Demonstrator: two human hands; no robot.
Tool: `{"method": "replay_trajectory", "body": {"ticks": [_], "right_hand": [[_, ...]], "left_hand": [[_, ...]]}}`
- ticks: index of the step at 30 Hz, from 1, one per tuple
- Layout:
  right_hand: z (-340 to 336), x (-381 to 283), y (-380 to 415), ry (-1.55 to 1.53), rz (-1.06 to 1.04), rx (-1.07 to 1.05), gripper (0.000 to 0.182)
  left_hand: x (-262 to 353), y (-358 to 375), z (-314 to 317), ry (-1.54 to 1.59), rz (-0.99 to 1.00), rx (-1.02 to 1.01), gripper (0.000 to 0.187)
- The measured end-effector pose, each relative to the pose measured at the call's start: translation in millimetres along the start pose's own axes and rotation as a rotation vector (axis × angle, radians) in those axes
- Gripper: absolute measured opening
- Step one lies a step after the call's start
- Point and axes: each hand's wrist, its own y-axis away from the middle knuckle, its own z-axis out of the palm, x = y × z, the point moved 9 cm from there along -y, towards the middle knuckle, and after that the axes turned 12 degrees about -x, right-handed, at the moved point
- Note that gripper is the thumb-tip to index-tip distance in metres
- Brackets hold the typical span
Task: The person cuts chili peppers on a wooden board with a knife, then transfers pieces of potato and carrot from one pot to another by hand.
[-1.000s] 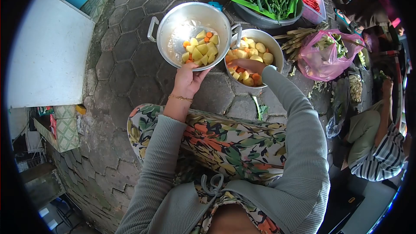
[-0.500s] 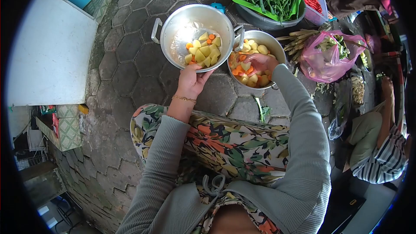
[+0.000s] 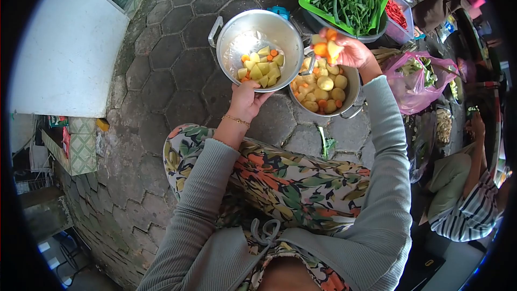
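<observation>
My left hand [image 3: 246, 99] is closed on the near rim of a silver metal pot [image 3: 229, 48], which is tilted toward me. Inside it, cut potato and carrot pieces [image 3: 263, 69] lie gathered at the near side. My right hand [image 3: 353, 54] is raised above a second metal pot [image 3: 356, 86], its fingers curled round several potato and carrot pieces [image 3: 327, 48]. That second pot stands on the paving, holding potatoes and carrot slices [image 3: 325, 83] in what looks like water. Its far rim is partly hidden by my right hand and the pieces.
Beyond the pots, a green tray [image 3: 308, 0] of leafy greens rests on a grey basin. Red chilies [image 3: 396, 13] fill a clear container beside it. A pink plastic bag [image 3: 406, 89] of vegetables lies to the right. Another person [image 3: 466, 210] sits at far right.
My right hand has come up out of the second pot, lifting potato and carrot pieces. My left hand keeps its hold on the first pot. The view has shifted slightly.
</observation>
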Motion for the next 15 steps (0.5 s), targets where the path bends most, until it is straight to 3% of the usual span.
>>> {"method": "replay_trajectory", "body": {"ticks": [2, 5, 7, 12, 15], "right_hand": [[20, -2, -21, 0.124, 0.131, 0.086, 0.045], [27, 8, -56, 0.356, 0.165, 0.243, 0.039], [27, 5, -72, 0.829, 0.217, 0.302, 0.032], [22, 6, -87, 0.874, 0.125, 0.324, 0.034], [36, -8, -81, 1.063, 0.036, 0.326, 0.034]], "left_hand": [[-5, -4, -2, 0.018, -0.021, -0.037, 0.045], [-6, 2, 8, 0.0, -0.061, -0.136, 0.046], [-6, 6, 17, -0.038, -0.085, -0.201, 0.047], [-16, 14, 25, 0.006, -0.189, -0.255, 0.05], [-14, 16, 29, -0.013, -0.162, -0.257, 0.048]]}}
